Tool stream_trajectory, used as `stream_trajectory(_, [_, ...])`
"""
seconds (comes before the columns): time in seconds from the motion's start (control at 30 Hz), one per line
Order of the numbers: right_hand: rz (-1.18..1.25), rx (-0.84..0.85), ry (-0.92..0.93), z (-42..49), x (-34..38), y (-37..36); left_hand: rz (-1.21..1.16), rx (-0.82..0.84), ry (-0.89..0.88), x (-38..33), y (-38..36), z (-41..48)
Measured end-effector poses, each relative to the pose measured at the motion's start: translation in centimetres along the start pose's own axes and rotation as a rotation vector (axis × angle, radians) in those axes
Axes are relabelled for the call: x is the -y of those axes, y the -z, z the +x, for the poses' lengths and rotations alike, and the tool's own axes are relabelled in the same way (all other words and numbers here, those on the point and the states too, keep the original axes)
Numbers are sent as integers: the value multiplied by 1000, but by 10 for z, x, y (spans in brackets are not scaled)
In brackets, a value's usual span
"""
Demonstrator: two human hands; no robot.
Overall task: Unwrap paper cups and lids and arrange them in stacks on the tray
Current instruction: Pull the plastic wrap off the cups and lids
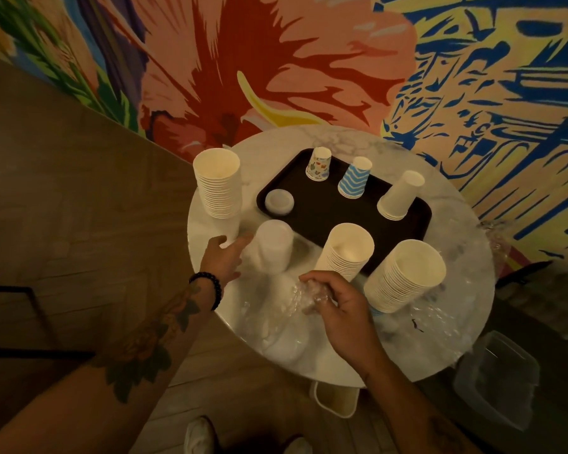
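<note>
1. Unwrapping under way: the right hand (335, 303) clenches plastic wrap (309, 290). The left hand (223, 257), fingers loose, touches the wrapped lids (274, 247) at the tray's (309, 211) seven o'clock.
2. Next, likely: pull the wrap free and set the lids on the tray.

Crumpled plastic wrap (304, 291) is gripped by the right hand (341, 311). The left hand (225, 257) is held open just beside a lid stack (274, 247), near the tray (309, 206).

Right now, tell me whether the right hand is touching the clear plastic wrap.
Touching. The head view shows the right hand curled round a crumpled bunch of the clear plastic wrap, with no gap between them.
</note>
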State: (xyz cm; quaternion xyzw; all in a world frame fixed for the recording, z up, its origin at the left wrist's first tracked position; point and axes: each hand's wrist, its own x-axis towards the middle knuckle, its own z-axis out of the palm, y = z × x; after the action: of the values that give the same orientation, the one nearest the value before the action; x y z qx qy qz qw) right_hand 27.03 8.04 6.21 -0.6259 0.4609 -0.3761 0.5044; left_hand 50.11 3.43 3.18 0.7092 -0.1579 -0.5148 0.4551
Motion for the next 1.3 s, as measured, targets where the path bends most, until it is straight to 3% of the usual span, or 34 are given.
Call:
stream_trajectory(0.1, [22, 4, 24, 8, 7, -13, 137, 70, -22, 10, 23, -13])
stream_trajectory(0.2, [38, 31, 26, 18, 13, -28, 167, 222, 83, 19, 44, -32])
stream_trajectory(0.37, [78, 92, 68, 35, 30, -54, -110, 466, 302, 35, 73, -57])
stream_trajectory(0.53, [63, 166, 176, 42, 51, -75, -271, 593, 302, 41, 97, -67])
stream_trajectory(0.73, [-130, 300, 243, 45, 55, -81, -284, 474, 209, 32, 122, -60])
stream_trajectory(0.93, [73, 241, 96, 45, 62, -84, -326, 498, 237, 36, 130, -61])
stream_trajectory(1.0, [-7, 305, 95, 46, 66, -77, -376, 480, 261, 37, 127, -61])
stream_trajectory(1.13, [-139, 441, 165, 40, 91, -60, -412, 509, 258, 38, 128, -59])
stream_trajectory(1.3, [-426, 395, 474, 24, 145, -59, -499, 470, 233, 35, 123, -59])
